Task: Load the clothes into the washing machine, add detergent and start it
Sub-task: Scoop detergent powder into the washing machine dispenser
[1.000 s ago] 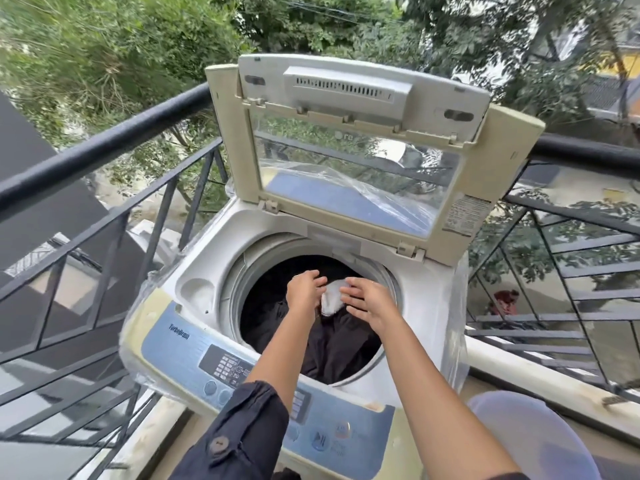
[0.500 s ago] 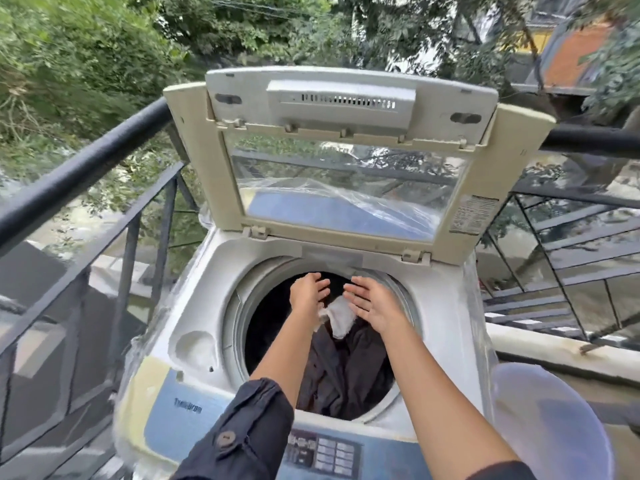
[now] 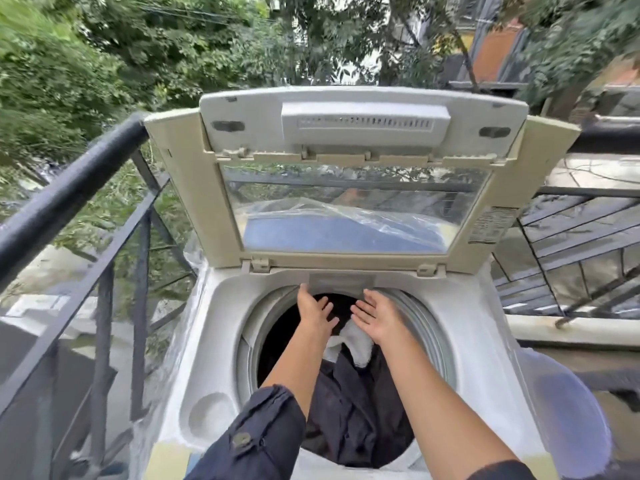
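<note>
Washing machine (image 3: 485,344): It is standing by a black railing (image 3: 69,188) outside. It is big and heavy and is not going to move. Its lid (image 3: 360,174) is standing open, tipped up and back, so the round hole on top is showing.

Tub (image 3: 426,327): This is the deep round hole in the machine. It is holding the clothes. From here it is looking well filled, with room left at the far side.

Dark clothes (image 3: 353,410): They are lying in a soft heap in the tub, on the near side. I think they are light and floppy and not going to break. The best place to take hold is a big bunch of cloth near the top.

White cloth (image 3: 349,341): It is small and soft. It is lying on top of the dark clothes, just under the hands.

Left hand (image 3: 317,313): It is reaching over the tub with its fingers spread out flat. It is not holding anything.

Right hand (image 3: 375,317): It is open too, palm down, just above the white cloth. It is not holding anything.

Small round cup (image 3: 207,415): It is sunk into the near left corner of the machine's top. It is looking empty.
</note>
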Motion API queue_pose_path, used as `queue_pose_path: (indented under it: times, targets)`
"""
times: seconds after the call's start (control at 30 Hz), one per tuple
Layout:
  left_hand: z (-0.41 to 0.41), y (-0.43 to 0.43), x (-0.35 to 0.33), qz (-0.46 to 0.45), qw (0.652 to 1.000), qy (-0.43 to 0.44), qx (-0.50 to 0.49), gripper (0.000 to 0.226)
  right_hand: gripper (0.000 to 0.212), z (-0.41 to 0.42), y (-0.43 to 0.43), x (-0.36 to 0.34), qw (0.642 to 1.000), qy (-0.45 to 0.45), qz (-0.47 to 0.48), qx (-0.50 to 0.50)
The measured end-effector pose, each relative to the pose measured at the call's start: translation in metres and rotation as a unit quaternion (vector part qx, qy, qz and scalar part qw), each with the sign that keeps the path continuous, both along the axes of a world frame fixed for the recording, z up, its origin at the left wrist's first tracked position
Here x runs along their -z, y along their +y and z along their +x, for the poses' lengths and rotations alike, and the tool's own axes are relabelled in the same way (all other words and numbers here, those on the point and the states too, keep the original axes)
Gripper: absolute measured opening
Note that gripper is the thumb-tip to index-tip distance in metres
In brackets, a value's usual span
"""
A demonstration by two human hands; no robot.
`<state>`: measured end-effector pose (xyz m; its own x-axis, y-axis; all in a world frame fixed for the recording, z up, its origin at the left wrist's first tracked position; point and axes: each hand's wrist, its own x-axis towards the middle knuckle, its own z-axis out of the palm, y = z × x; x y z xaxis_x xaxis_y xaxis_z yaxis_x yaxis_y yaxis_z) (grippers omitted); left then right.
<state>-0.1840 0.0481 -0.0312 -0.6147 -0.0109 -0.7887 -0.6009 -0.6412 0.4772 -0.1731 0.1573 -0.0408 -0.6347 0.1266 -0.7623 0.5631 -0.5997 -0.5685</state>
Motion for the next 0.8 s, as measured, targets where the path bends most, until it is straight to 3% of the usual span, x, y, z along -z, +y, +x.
queue_pose_path:
  times: [0.33, 0.6, 0.8]
  targets:
    - [-0.019, -0.008, 0.010, 0.082, 0.995, -0.020, -0.045, 0.067, 0.056, -0.022, -0.012, -0.006, 0.993, 0.009, -0.078, 0.083]
    - [0.001, -0.012, 0.024, 0.042, 0.997, -0.054, -0.037, 0.065, 0.058, 0.002, -0.008, 0.016, 0.994, -0.012, -0.077, 0.077]
    - [0.021, -0.014, 0.025, 0.005, 1.000, -0.024, 0.012, 0.067, 0.053, 0.024, -0.001, 0.019, 0.999, -0.008, -0.035, 0.041]
